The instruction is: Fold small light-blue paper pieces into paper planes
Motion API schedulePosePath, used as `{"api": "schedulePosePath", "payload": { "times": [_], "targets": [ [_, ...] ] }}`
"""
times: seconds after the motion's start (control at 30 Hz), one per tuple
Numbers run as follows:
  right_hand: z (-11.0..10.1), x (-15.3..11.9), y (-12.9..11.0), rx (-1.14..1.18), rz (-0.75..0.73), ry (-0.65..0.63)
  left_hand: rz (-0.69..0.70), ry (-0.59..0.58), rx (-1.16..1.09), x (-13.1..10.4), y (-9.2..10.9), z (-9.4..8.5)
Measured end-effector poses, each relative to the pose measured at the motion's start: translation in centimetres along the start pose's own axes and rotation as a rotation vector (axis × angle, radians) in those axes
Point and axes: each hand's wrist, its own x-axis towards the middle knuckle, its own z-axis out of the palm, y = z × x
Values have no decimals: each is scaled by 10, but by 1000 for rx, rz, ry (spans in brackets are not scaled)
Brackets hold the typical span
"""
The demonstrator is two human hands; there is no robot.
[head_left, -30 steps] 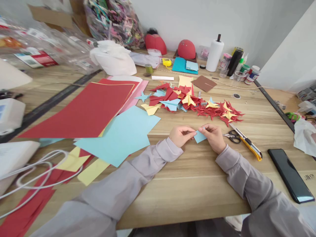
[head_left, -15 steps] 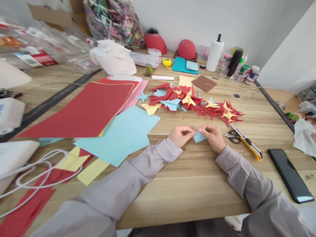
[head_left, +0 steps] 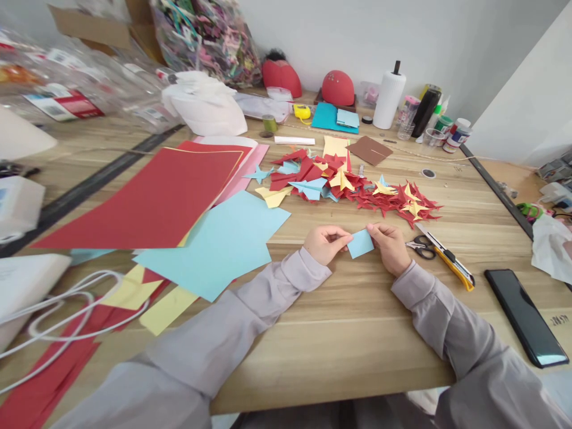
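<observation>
A small light-blue square of paper (head_left: pixel 361 245) is held above the wooden table between my two hands. My left hand (head_left: pixel 328 243) pinches its left edge between thumb and fingers. At the upper right corner, my right hand (head_left: pixel 389 246) grips it the same way. Beyond the hands lies a heap of folded paper stars and pieces (head_left: pixel 342 179) in red, yellow and blue. Just right of my right hand are black-handled scissors (head_left: pixel 422 246) and a yellow utility knife (head_left: pixel 452 262).
Large red sheets (head_left: pixel 152 202) and light-blue sheets (head_left: pixel 214 244) cover the left side, with red strips (head_left: pixel 49 381) and a white cable (head_left: pixel 84 298) nearer. A black phone (head_left: pixel 525 316) lies at the right. Behind stand a paper towel roll (head_left: pixel 388 101) and a yellow tape measure (head_left: pixel 302 112).
My fingers have shifted outward on the light-blue paper, so more of its flat face shows. My right hand has moved slightly right, to its upper corner.
</observation>
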Motion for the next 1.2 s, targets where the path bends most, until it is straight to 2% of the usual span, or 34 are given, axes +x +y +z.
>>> {"api": "schedulePosePath", "payload": {
  "times": [0.2,0.43,0.7,0.83,1.03,1.2],
  "targets": [
    [0,0,1,-16,-83,-22,-40,67,-38,1,2,0],
    [-1,2,4,-86,-133,12,-64,32,-15,3,-2,0],
    [2,-1,2,-163,-141,-9,4,-67,89,2,-11,3],
    [3,-2,-1,-190,-129,-27,-35,1,108,2,-12,1],
    [5,-2,-3,-212,-116,-35,-79,38,-29,3,-9,2],
    [4,-2,0,-201,-135,2,-84,-43,-10,2,-7,3]
  ]
}}
